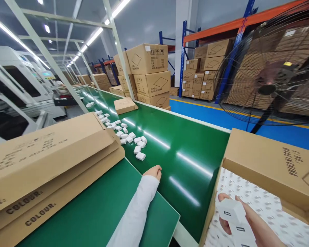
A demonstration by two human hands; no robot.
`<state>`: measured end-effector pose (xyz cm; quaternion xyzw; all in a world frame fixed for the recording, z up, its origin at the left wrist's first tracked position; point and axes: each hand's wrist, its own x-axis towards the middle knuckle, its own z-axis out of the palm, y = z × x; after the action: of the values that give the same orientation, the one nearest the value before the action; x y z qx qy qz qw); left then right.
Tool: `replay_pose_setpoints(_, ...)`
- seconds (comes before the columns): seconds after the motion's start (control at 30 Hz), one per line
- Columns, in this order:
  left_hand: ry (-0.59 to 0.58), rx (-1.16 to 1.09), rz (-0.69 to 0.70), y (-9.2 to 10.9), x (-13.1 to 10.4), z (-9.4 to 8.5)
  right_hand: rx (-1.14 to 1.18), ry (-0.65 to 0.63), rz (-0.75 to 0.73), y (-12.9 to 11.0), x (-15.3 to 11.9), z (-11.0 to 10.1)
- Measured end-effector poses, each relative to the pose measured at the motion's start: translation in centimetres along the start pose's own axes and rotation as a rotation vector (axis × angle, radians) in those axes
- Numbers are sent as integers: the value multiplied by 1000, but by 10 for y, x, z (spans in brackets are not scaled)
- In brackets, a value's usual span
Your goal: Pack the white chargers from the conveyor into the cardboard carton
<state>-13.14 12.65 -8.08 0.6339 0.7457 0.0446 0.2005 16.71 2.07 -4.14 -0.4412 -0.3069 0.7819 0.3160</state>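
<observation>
Right hand (252, 216), between four and five o'clock: pinching white adapters (230, 212) (lowest cut off by frame) over open carton (267, 159). Left hand (153, 172), six o'clock: fingers curled; cannot tell whether gripping. Loose white plugs (129, 139), nine o'clock: on green belt (195, 137), farthest indistinct. Fan (270, 88), two o'clock: blades unclear.

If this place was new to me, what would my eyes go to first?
Probably the long green belt stretching through the middle, with small white blocks scattered along its left side. The big round fan at the upper right stands out too. So does the right hand, lower right, holding a row of white blocks at an open box.
</observation>
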Motion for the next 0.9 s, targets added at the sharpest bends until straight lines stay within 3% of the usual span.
replay_pose_setpoints(0.1, -9, 3, 8, 0, 1, 0, 335, -133, -6, -1, -4, 6)
replay_pose_setpoints(0.17, -14, 5, 14, 0, 2, 0, 437, -208, -58, -3, -5, 10)
replay_pose_setpoints(0.27, -21, 13, 17, 1, 1, -1, 474, -256, -65, -5, -6, 13)
replay_pose_setpoints(0.63, 5, 9, 32, -4, 5, 4, 478, -244, -38, -6, -9, 13)
replay_pose_setpoints(0.77, -40, 36, 8, -5, 9, 4, 241, -120, -68, -29, -27, -12)
replay_pose_setpoints(0.9, -83, 64, 0, -4, 13, 2, -325, 310, -256, -76, -53, -85)
